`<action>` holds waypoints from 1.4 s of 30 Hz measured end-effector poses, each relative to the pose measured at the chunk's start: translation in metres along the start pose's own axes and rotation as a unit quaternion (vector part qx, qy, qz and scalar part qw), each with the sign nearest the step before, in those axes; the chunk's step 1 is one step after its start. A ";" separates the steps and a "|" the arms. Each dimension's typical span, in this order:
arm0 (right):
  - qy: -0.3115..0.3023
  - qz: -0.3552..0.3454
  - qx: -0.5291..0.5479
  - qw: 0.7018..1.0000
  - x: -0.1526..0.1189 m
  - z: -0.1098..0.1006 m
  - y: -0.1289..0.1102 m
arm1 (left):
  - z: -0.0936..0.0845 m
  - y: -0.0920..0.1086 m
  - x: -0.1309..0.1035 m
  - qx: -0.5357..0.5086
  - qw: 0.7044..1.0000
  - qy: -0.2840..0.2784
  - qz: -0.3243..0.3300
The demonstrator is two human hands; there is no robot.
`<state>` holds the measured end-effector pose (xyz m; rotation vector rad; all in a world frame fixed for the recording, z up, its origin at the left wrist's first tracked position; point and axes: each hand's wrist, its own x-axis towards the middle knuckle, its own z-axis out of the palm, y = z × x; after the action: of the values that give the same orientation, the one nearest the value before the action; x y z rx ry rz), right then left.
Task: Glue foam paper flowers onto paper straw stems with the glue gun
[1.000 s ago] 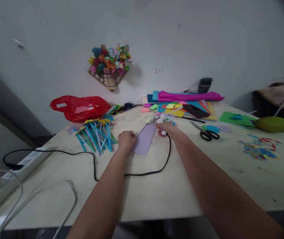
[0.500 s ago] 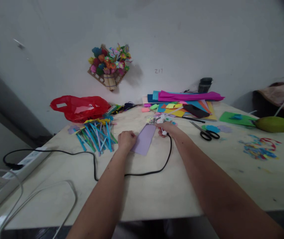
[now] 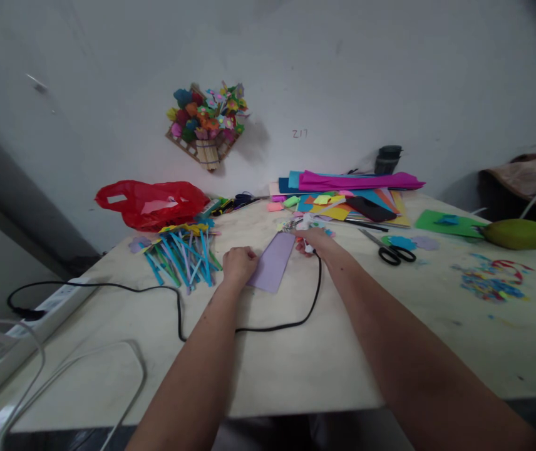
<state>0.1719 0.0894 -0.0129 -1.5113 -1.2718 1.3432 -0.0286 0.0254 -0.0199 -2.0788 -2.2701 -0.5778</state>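
A lilac paper rectangle (image 3: 274, 262) lies on the pale table (image 3: 296, 363). My left hand (image 3: 238, 263) rests on its left edge with fingers curled, pressing it down. My right hand (image 3: 313, 240) sits at the paper's far right corner and grips a small white corded tool (image 3: 306, 228), probably a glue gun. Its black cord (image 3: 296, 316) loops back across the table toward a white power strip (image 3: 56, 304) on the left.
A bundle of blue and green paper strips (image 3: 183, 254) and a red plastic bag (image 3: 153, 203) lie left. Stacked coloured paper sheets (image 3: 347, 194), black scissors (image 3: 392, 252), a green sheet (image 3: 446, 223), a green oval object (image 3: 518, 233) and paper scraps (image 3: 491, 280) lie right. A paper-flower craft (image 3: 206, 122) hangs on the wall.
Almost nothing has moved. My right hand has shifted very slightly at the paper's far corner; my left hand stays on the paper.
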 end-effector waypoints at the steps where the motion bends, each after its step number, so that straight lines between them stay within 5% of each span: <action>1: 0.001 -0.002 0.001 1.000 0.000 0.000 0.000 | 0.000 0.000 0.000 0.000 1.000 0.000 0.000; 12: 0.019 0.010 -0.004 1.000 -0.005 0.003 -0.004 | 0.001 -0.001 0.001 0.003 1.000 0.015 0.010; 27: 0.004 0.007 0.000 1.000 -0.004 0.001 -0.003 | -0.009 -0.007 0.000 0.016 0.996 -0.082 0.035; 42: -0.017 0.005 -0.009 1.000 -0.003 0.002 -0.002 | -0.009 -0.008 0.003 0.026 0.998 -0.052 0.026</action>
<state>0.1692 0.0868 -0.0107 -1.5146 -1.3012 1.3719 -0.0390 0.0257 -0.0133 -2.1853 -2.2484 -0.4141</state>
